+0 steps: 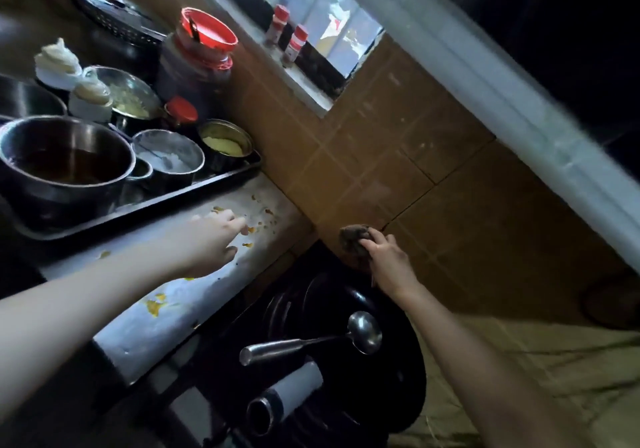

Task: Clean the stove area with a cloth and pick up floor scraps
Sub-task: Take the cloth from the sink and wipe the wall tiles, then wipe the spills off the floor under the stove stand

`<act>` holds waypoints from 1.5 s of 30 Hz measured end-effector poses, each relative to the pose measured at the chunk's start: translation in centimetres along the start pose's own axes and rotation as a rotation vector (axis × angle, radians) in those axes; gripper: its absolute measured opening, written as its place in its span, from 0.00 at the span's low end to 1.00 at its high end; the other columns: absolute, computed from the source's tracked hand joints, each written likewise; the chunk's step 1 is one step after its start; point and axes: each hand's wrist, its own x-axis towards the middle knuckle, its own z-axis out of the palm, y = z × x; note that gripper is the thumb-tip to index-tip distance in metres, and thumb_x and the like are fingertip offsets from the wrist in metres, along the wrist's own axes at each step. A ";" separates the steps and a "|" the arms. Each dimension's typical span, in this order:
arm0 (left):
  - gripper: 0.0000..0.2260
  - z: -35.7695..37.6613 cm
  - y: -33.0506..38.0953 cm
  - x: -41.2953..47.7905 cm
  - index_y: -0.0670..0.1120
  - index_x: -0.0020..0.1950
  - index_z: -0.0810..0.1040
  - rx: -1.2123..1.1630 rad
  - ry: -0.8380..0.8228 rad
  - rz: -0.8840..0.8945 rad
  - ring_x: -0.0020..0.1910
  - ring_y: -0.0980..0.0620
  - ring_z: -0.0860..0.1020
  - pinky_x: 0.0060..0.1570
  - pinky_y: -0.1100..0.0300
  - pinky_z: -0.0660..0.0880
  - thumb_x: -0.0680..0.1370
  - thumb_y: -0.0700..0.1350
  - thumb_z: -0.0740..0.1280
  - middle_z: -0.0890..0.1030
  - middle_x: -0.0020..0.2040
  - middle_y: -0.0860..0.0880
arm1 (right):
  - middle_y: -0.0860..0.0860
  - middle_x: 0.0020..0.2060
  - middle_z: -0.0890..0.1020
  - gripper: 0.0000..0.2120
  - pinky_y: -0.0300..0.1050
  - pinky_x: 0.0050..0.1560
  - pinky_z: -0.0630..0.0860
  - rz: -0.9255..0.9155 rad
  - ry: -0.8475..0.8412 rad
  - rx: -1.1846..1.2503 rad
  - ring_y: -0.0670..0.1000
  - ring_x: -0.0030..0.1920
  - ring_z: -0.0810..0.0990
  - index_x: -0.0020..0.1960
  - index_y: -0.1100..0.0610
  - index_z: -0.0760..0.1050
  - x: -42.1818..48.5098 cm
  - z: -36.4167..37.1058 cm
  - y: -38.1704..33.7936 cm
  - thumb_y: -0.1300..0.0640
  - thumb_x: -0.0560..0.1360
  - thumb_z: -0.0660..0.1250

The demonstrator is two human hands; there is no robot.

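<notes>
My right hand (388, 257) grips a dark, bunched cloth (353, 238) and holds it against the brown tiled wall just above the black wok (346, 361). My left hand (214, 239) reaches over the pale counter ledge (194, 295); its fingertips are at small yellow-orange food scraps (251, 230), and the blur hides whether they pinch one. More scraps (156, 305) lie nearer along the ledge. A steel ladle (311, 342) lies in the wok.
A dark tray (145, 205) on the left carries steel pots and bowls, with a red-lidded jar (201, 52) behind. Spice bottles (292, 40) stand on the window sill. A pale hood edge (519, 101) runs overhead at the right.
</notes>
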 end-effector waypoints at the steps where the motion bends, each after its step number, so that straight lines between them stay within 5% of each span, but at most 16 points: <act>1: 0.15 -0.5 0.5 0.4 0.51 0.66 0.66 0.028 -0.009 0.041 0.62 0.49 0.72 0.57 0.55 0.69 0.79 0.48 0.59 0.70 0.63 0.51 | 0.51 0.74 0.63 0.28 0.51 0.55 0.76 0.017 -0.009 -0.004 0.58 0.65 0.67 0.68 0.52 0.68 -1.2 -0.2 0.1 0.72 0.72 0.63; 7: 0.15 -0.4 6.0 2.0 0.51 0.65 0.67 0.041 -0.060 0.254 0.56 0.47 0.75 0.48 0.55 0.72 0.78 0.46 0.60 0.71 0.61 0.49 | 0.52 0.75 0.60 0.29 0.55 0.55 0.76 0.122 -0.026 -0.006 0.64 0.68 0.65 0.70 0.54 0.66 -8.8 -1.2 2.0 0.72 0.72 0.61; 11: 0.16 1.0 10.4 2.2 0.55 0.65 0.67 0.071 -0.064 0.360 0.59 0.47 0.73 0.44 0.54 0.68 0.78 0.49 0.60 0.70 0.61 0.51 | 0.51 0.75 0.59 0.25 0.53 0.59 0.74 0.215 -0.033 0.057 0.60 0.68 0.63 0.70 0.53 0.66 -14.4 -0.5 3.9 0.69 0.76 0.59; 17: 0.16 4.0 18.5 1.5 0.53 0.67 0.66 0.053 -0.169 0.548 0.60 0.46 0.73 0.52 0.53 0.68 0.79 0.49 0.59 0.69 0.63 0.50 | 0.49 0.75 0.56 0.23 0.52 0.51 0.78 0.336 -0.132 0.066 0.58 0.64 0.68 0.69 0.50 0.66 -24.5 2.3 7.1 0.62 0.75 0.63; 31: 0.17 13.8 36.0 -6.2 0.50 0.70 0.64 0.298 -0.329 0.672 0.63 0.45 0.70 0.61 0.50 0.69 0.80 0.46 0.57 0.68 0.66 0.47 | 0.53 0.74 0.56 0.24 0.50 0.51 0.78 0.402 -0.254 0.056 0.59 0.66 0.63 0.71 0.53 0.64 -46.2 8.2 15.8 0.63 0.76 0.61; 36: 0.18 16.6 39.6 -8.7 0.49 0.70 0.64 0.327 -0.353 0.721 0.61 0.45 0.72 0.52 0.54 0.68 0.80 0.46 0.58 0.69 0.65 0.46 | 0.54 0.74 0.58 0.27 0.52 0.50 0.78 0.434 -0.253 0.102 0.60 0.64 0.65 0.71 0.54 0.65 -51.1 10.4 16.5 0.66 0.73 0.62; 45: 0.16 20.3 42.8 -9.5 0.49 0.68 0.65 0.340 -0.425 0.859 0.58 0.44 0.72 0.53 0.51 0.69 0.80 0.46 0.57 0.70 0.62 0.45 | 0.54 0.74 0.59 0.26 0.45 0.35 0.70 0.548 -0.307 0.191 0.58 0.59 0.67 0.71 0.52 0.65 -56.0 16.3 14.1 0.66 0.74 0.59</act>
